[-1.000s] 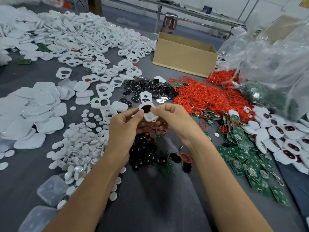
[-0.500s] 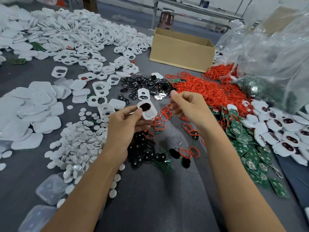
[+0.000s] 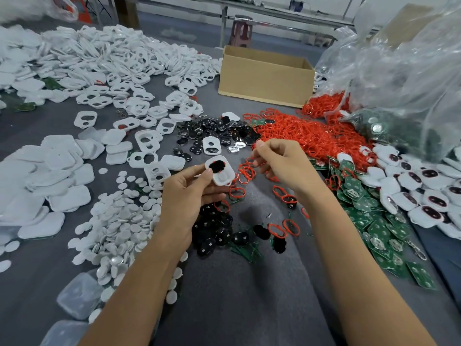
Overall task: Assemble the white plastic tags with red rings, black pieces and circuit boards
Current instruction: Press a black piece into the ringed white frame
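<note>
My left hand [image 3: 189,193] pinches a white plastic tag [image 3: 222,174] with a black piece and a bit of red ring set in its upper opening. My right hand [image 3: 282,163] hovers to the right of the tag, apart from it, over loose red rings [image 3: 245,171]; its fingers are curled and I cannot tell whether they hold a ring. A big heap of red rings [image 3: 306,138] lies beyond it. Black pieces [image 3: 214,231] lie below my left hand, more black pieces [image 3: 214,132] further back. Green circuit boards [image 3: 374,221] spread at the right.
White tag frames [image 3: 112,63] cover the far left, white covers [image 3: 50,176] the left, round white discs [image 3: 119,221] the near left. Assembled tags [image 3: 429,193] lie far right. A cardboard box [image 3: 264,78] and clear plastic bags [image 3: 399,71] stand at the back right.
My right hand has left the tag and moved right and away, over the loose red rings. My left hand keeps the tag in about the same place.
</note>
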Demonstrator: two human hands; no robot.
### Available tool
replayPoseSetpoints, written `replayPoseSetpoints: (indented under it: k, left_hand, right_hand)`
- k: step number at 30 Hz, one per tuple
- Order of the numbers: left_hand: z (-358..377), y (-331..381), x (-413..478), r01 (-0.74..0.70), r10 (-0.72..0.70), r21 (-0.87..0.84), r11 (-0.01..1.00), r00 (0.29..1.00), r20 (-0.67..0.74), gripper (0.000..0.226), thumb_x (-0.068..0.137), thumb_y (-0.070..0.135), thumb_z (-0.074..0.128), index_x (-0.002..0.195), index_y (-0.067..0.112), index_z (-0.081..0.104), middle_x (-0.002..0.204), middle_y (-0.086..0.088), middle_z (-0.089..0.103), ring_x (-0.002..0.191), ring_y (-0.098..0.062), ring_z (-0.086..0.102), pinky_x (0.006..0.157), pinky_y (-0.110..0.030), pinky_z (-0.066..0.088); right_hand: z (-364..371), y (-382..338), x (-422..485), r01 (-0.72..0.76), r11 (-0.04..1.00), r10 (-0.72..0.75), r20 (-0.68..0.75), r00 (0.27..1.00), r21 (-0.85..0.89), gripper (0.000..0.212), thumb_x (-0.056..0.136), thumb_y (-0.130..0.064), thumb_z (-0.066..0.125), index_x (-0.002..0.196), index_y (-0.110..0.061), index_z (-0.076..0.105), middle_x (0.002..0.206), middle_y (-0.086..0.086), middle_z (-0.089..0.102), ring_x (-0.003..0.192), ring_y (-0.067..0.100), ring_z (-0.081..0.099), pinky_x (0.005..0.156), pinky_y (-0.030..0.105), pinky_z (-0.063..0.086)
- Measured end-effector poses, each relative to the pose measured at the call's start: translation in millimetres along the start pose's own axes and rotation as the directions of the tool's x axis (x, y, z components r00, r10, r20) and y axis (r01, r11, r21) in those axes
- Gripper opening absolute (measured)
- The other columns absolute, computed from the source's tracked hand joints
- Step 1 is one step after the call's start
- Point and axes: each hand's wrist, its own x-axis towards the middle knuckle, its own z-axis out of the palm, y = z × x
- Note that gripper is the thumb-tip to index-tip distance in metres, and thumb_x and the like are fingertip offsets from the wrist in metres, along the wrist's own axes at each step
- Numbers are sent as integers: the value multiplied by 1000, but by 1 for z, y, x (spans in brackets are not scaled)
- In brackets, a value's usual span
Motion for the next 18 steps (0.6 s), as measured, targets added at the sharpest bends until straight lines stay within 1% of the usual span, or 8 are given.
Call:
replayPoseSetpoints:
  k: [4, 7, 10, 12, 18]
  left_hand:
    - [0, 0, 0, 1, -1, 7, 1000, 1000, 0, 15, 97, 3, 54, 104, 0, 67, 85, -13, 75, 67, -21, 74, 59, -24, 59]
    - [0, 1, 0, -1, 1, 9, 1000, 1000, 6, 15, 97, 3, 54, 105, 0, 67, 83, -11, 75, 67, -20, 74, 60, -24, 60]
    - [-1, 1, 1, -2, 2, 12, 1000, 1000, 14, 15, 97, 3, 54, 104, 0, 67, 82, -11, 75, 67, -20, 74, 59, -24, 59]
    - [-2, 0, 1, -3, 2, 19, 1000, 1000, 23, 15, 98, 3, 53, 100, 3, 68, 80, -10, 75, 67, -21, 74, 59, -24, 59]
    - [-1, 0, 0, -11, 10, 40, 999, 999, 38, 18, 98, 3, 52, 92, 5, 69, 76, -7, 75, 66, -19, 73, 59, -23, 58]
  right_hand:
    - [0, 2, 1, 0, 1000, 0, -8, 1000, 6, 33, 101, -26, 47, 78, -10, 65, 71, 2, 66, 55, 5, 55, 52, 15, 42]
    - [-1, 5, 2, -10, 1000, 11, -18, 1000, 5, 32, 101, -19, 46, 80, -8, 66, 70, 3, 66, 52, 2, 54, 51, 12, 41]
    - [-2, 7, 3, -21, 1000, 21, -9, 1000, -18, 29, 100, -13, 46, 80, -9, 67, 70, 2, 66, 53, 3, 54, 52, 14, 41]
    - [-2, 8, 3, -21, 999, 21, 4, 1000, -44, 28, 98, -10, 47, 79, -10, 67, 69, 0, 66, 55, 5, 54, 55, 17, 41]
    - [-3, 9, 4, -4, 990, 11, 49, 999, -138, 28, 98, -12, 47, 78, -13, 66, 71, 0, 68, 60, 9, 58, 60, 21, 43]
